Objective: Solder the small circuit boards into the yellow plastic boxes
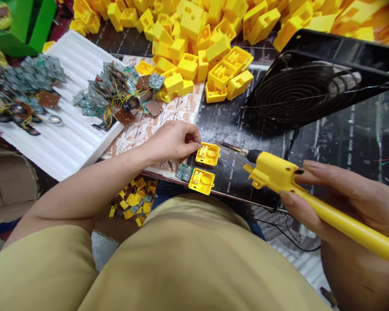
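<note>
My right hand (333,203) grips a yellow soldering gun (275,170) by its long handle. Its metal tip and thin feed tube point left, towards the upper of two small yellow plastic housings (208,154). At that housing's upper left corner, my left hand (178,140) has thumb and fingertips pinched together; what is between them is too small to make out. Just below lies the second yellow housing (201,181), open side up, with a round perforated grille. A small grey-green circuit board (183,172) rests against its left side.
Yellow housings (188,65) are heaped across the back. A black fan (288,93) stands at the right rear. Wired boards and speakers (116,93) lie on a white foam sheet (81,147) at left. More yellow parts (136,201) sit below the table edge. A green bin (29,30) occupies the far left corner.
</note>
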